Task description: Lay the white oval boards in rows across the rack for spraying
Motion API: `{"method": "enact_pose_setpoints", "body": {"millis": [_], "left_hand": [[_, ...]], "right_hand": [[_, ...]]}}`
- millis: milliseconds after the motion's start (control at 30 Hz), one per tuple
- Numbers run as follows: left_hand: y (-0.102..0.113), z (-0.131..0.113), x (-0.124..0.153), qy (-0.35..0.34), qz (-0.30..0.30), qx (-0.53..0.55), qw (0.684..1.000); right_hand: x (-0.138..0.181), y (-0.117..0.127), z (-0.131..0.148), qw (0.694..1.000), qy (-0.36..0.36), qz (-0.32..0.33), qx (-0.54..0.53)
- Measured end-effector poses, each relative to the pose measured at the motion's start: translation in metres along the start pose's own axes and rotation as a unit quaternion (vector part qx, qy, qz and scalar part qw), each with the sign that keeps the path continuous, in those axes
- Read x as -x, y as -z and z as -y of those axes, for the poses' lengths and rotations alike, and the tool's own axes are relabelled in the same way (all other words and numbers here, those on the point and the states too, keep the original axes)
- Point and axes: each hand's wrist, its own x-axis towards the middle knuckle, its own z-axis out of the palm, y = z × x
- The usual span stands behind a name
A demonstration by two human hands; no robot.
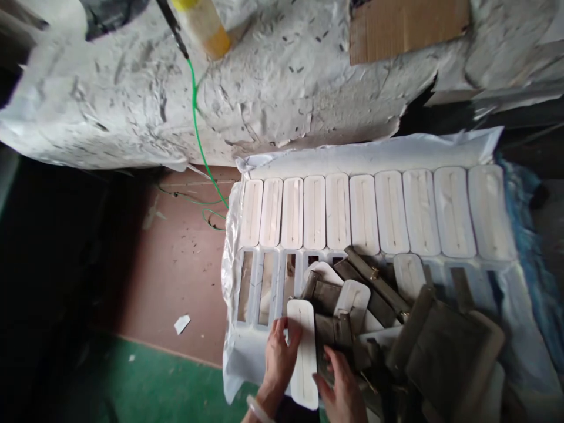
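A long white panel (303,352) with rounded corners and a thin line down its middle stands upright near the bottom centre. My left hand (282,352) grips its left edge between thumb and fingers. On the other side, my right hand (341,385) has its fingers apart, with the thumb close to the panel's right edge; I cannot tell if it touches. Right of both hands lies a heap of dark olive fabric pieces (445,346) with white panels attached or mixed in, some showing small metal pulls. Similar white panels (338,211) line the upper part of a white frame.
The frame's lower row has open slots (267,288), several partly covered by the heap. Behind stands a stained, pale-covered worktable (282,100) with a yellow-topped bottle (202,26), a cardboard piece (409,29) and a green cord (196,111). A brownish board (185,276) lies left.
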Motion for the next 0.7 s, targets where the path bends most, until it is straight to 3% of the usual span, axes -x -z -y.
{"method": "enact_pose_setpoints", "body": {"millis": [100, 200, 300, 400, 467, 567, 633, 700], "left_hand": [[0.009, -0.006, 0.004, -0.013, 0.022, 0.034, 0.999], [0.026, -0.012, 0.004, 0.039, 0.118, 0.160, 0.979], [0.053, -0.020, -0.007, 0.072, 0.205, 0.294, 0.931], [0.086, -0.033, -0.023, 0.092, 0.308, 0.325, 0.889], [0.102, -0.039, -0.028, 0.099, 0.384, 0.305, 0.866], [0.106, -0.036, -0.022, 0.077, 0.460, 0.264, 0.844], [0.097, -0.029, -0.011, 0.085, 0.483, 0.260, 0.832], [0.088, -0.021, 0.003, 0.127, 0.487, 0.288, 0.815]], "right_hand": [[0.013, -0.027, -0.003, 0.998, 0.004, -0.041, 0.037], [0.021, -0.037, 0.003, 0.994, 0.024, -0.088, 0.057], [0.021, -0.018, 0.024, 0.994, 0.052, -0.076, 0.058], [0.014, 0.019, 0.066, 0.980, 0.137, -0.065, 0.128], [0.006, 0.040, 0.099, 0.926, 0.279, -0.004, 0.254], [-0.004, 0.057, 0.135, 0.803, 0.460, 0.123, 0.360], [-0.007, 0.060, 0.146, 0.756, 0.510, 0.135, 0.387], [-0.008, 0.061, 0.152, 0.734, 0.534, 0.110, 0.405]]}}
